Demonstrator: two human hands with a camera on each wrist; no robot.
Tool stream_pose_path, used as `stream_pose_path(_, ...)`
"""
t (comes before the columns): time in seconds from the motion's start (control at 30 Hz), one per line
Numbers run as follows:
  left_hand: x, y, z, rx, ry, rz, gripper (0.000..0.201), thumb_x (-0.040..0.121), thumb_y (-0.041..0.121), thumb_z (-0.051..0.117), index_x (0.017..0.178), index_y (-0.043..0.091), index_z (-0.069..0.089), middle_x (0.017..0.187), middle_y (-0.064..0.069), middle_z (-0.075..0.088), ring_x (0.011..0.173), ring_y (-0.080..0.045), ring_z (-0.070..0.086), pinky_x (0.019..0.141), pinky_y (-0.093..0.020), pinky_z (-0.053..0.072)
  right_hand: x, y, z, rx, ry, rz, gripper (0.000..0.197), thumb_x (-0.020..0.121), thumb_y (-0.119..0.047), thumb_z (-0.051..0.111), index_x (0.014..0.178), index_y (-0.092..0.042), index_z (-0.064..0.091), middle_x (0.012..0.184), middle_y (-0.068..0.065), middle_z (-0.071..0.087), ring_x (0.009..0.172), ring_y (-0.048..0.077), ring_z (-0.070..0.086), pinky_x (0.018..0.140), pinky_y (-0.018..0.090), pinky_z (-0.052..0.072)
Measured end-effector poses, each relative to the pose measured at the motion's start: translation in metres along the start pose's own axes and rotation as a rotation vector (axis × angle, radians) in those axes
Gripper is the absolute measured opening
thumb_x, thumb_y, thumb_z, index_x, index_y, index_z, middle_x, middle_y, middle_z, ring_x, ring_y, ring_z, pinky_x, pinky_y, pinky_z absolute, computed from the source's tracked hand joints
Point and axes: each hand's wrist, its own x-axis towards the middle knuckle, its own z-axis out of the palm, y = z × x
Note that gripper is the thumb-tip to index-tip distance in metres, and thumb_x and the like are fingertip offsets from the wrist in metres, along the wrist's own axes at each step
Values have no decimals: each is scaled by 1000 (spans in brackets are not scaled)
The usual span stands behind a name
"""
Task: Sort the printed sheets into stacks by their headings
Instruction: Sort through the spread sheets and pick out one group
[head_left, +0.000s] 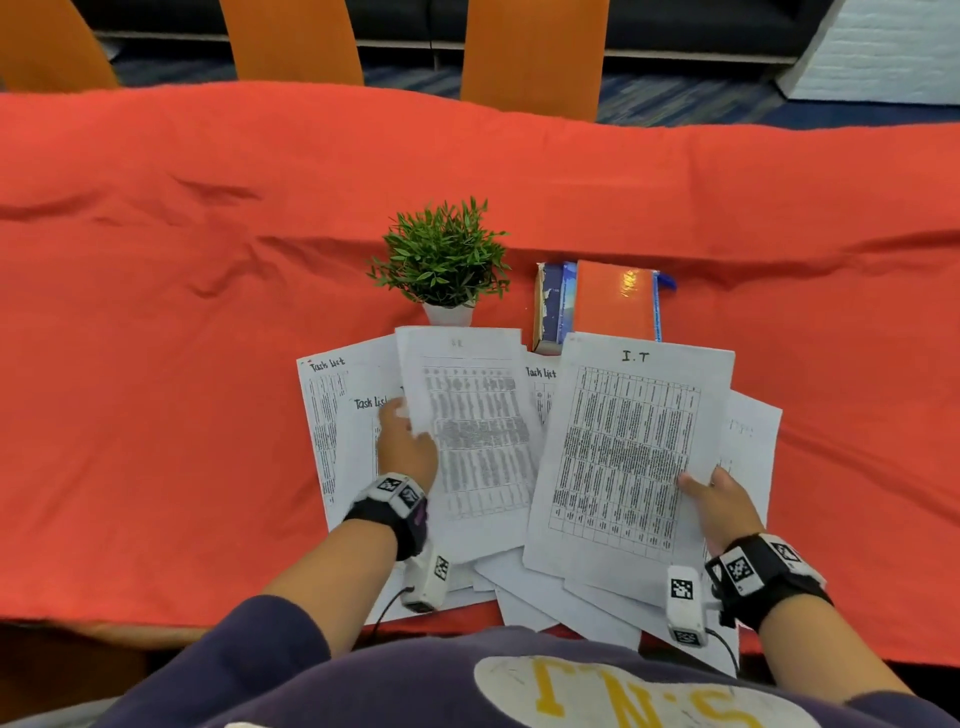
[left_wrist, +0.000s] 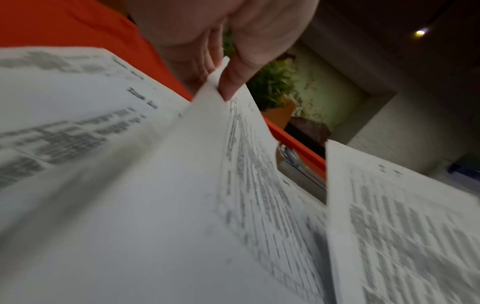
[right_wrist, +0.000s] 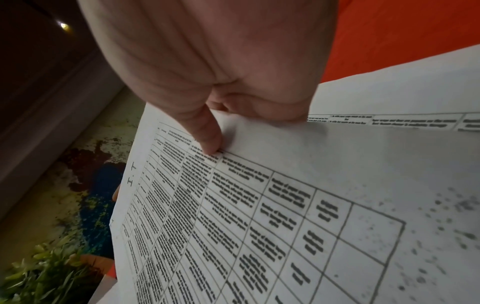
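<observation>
On the table (head_left: 208, 218), which is draped in an orange-red cloth, a loose spread of white printed sheets (head_left: 540, 587) lies at the near edge in front of the person. Left hand (head_left: 405, 441) pinches the left edge of a white sheet with a blurred table print (head_left: 478, 436), thumb on top and fingers (left_wrist: 205, 61) underneath, lifting that edge off the pile. Right hand (head_left: 719, 501) grips the right edge of a white sheet headed "I.T" (head_left: 628, 457), thumb pressed on the printed grid and the fingers curled beneath; this sheet is raised and tilted above the others. Under the left hand lie two white sheets headed "Task List" (head_left: 332, 395), and a third "Task List" sheet (head_left: 540, 384) peeks out between the two held pages. Just beyond the papers stands a small green leafy plant in a white pot (head_left: 441, 260). Beside it, to the right, lies a glossy orange notebook (head_left: 615, 299) on top of a blue-covered book (head_left: 553, 306), with a blue pen (head_left: 658, 306) along its right edge. Three orange chair backs (head_left: 535, 52) stand behind the table.
</observation>
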Motion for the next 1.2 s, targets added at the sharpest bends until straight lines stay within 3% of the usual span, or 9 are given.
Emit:
stream_pose_path(0.07, 17, -13, -22, -4, 10, -153, 60, 91, -4, 41, 146, 12, 23, 120, -11, 55, 107, -30, 56, 88, -34, 45, -5, -7, -1, 51, 15, 11, 20, 96, -14, 54, 116, -10, 53, 122, 9, 57, 104, 24, 53, 88, 33, 39)
stream_pose_path(0.2, 32, -44, -48, 217, -108, -298, 50, 93, 2, 40, 143, 2, 34, 149, -14, 38, 134, -31, 40, 110, -34, 32, 10, 0, 4, 21, 7, 53, 70, 86, -40, 62, 141, -3, 39, 143, 10, 46, 131, 28, 44, 108, 41, 33)
stream_pose_path(0.27, 29, -55, -45, 278, -157, -288, 43, 91, 2, 43, 133, 2, 47, 140, -16, 48, 121, -30, 50, 106, -38, 38, 29, 18, 4, 1, 3, 9, 75, 73, -54, 65, 131, -10, 50, 136, 13, 55, 124, 34, 52, 105, 52, 39)
stream_pose_path(0.37, 21, -65, -29, 322, -180, -239, 27, 87, 9, 50, 112, 2, 58, 117, -18, 62, 96, -28, 58, 88, -35, 48, 34, 21, 8, -7, -18, -3, 59, 76, -45, 67, 125, -13, 56, 128, 11, 61, 118, 34, 57, 102, 54, 43)
stream_pose_path(0.53, 15, -58, -5, 501, -129, -193, 40, 85, 24, 58, 120, 5, 58, 125, -18, 52, 107, -32, 57, 92, -34, 50, 27, 10, 15, -37, -14, 34, 80, 76, -48, 67, 142, -11, 41, 146, 6, 46, 132, 31, 45, 111, 50, 34)
stream_pose_path(0.7, 18, -48, -1, 415, -178, -174, 36, 87, 7, 49, 117, -12, 54, 127, -27, 51, 103, -40, 61, 87, -41, 53, 65, 51, 10, -4, -30, 62, 86, 66, -54, 70, 138, -16, 44, 143, 6, 51, 128, 30, 51, 107, 53, 38)
stream_pose_path(0.83, 13, -45, 1, 405, -128, -91, 33, 90, 2, 49, 123, -3, 48, 129, -5, 35, 97, -20, 52, 81, -17, 47, 72, 60, 7, -1, -31, 63, 76, 70, -46, 69, 135, -13, 48, 135, 9, 58, 122, 31, 56, 105, 54, 40)
stream_pose_path(1.03, 4, -41, 6, 539, -112, 72, 23, 87, -2, 51, 110, -3, 55, 140, -10, 30, 115, -25, 45, 93, -24, 41, 28, 19, 14, 27, -54, 48, 21, 92, -17, 61, 112, -13, 61, 111, 10, 66, 104, 32, 62, 96, 44, 47)
stream_pose_path(1.2, 1, -39, 6, 582, -133, 104, 27, 86, -5, 48, 112, 2, 50, 141, -6, 30, 108, -21, 45, 87, -29, 45, 31, 23, 15, 27, -61, 50, 23, 90, -19, 62, 113, -18, 64, 113, 9, 69, 104, 33, 64, 99, 53, 47)
